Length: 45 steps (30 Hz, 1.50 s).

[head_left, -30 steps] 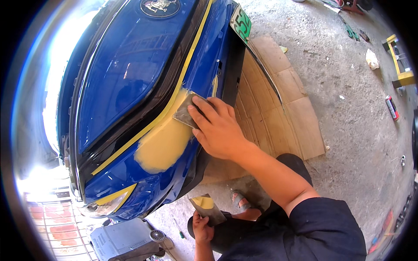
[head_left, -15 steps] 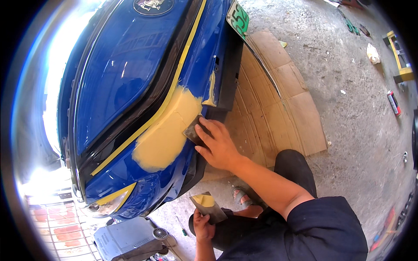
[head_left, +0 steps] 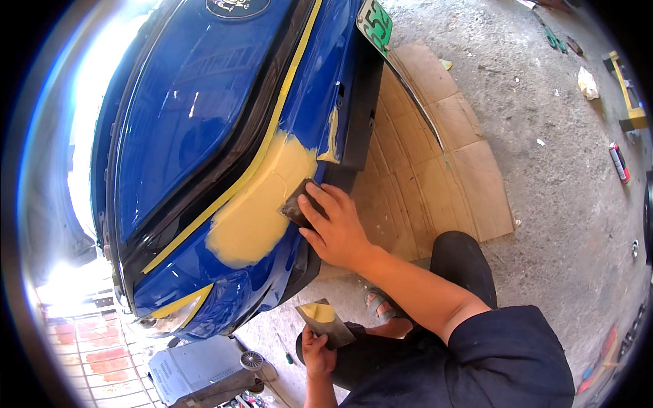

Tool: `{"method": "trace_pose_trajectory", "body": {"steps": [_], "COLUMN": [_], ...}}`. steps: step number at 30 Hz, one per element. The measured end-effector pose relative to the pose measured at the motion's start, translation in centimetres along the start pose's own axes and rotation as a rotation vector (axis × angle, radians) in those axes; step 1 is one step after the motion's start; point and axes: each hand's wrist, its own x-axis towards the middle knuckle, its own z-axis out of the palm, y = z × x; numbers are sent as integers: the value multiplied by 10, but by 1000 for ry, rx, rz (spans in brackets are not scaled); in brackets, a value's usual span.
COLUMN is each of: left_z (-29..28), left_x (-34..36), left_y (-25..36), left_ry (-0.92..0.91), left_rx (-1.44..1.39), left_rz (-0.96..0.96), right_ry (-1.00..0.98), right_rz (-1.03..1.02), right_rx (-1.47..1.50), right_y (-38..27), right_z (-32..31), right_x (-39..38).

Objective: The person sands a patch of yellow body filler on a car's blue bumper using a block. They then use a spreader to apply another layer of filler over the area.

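Note:
My right hand (head_left: 340, 228) grips a dark flat putty spreader (head_left: 297, 205) and lays it against the right edge of a broad yellow filler patch (head_left: 255, 204) on a blue car's bumper (head_left: 235, 289). Lower down, my left hand (head_left: 317, 350) is closed on a grey metal plate (head_left: 335, 332) that carries a dab of yellow putty (head_left: 317, 312). Yellow tape (head_left: 277, 122) runs along the black trim above the patch, and more borders the headlight (head_left: 173, 316). A narrow filler streak (head_left: 332, 139) shows near the number plate (head_left: 375, 26).
Under the bumper, flattened cardboard (head_left: 435, 163) covers part of the concrete floor (head_left: 496, 88). A grey machine case (head_left: 197, 370) stands at the lower left. To the right lie a red and black can (head_left: 619, 163), a crumpled white wrapper (head_left: 588, 83) and a yellow frame (head_left: 629, 95).
My right hand and the spreader have shifted slightly left, over the edge of the filler patch. The left hand holds the plate in the same place.

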Motion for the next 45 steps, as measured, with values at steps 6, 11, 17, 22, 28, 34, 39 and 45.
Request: {"method": "trace_pose_trajectory", "body": {"steps": [6, 11, 17, 22, 28, 34, 39, 45], "left_z": [7, 16, 40, 87, 128, 128, 113, 105], "left_x": [-1, -5, -8, -3, 5, -2, -7, -10], "left_y": [9, 21, 48, 73, 88, 107, 104, 100], "left_ry": [-8, 39, 3, -32, -36, -131, -63, -87], "left_rx": [55, 50, 10, 0, -33, 14, -19, -35], "left_rz": [48, 87, 263, 372, 457, 629, 569, 539], "right_ry": [-84, -21, -58, -138, -493, -135, 13, -24], "right_rz": [41, -1, 10, 58, -109, -84, 67, 109], "right_rx": [38, 49, 39, 300, 905, 126, -156, -206], "right_y": [-4, -17, -6, -19, -28, -10, 1, -21], "right_z": [-2, -4, 21, -12, -65, -64, -55, -42], "right_x": [-20, -1, -33, -42, -37, 12, 74, 77]}}
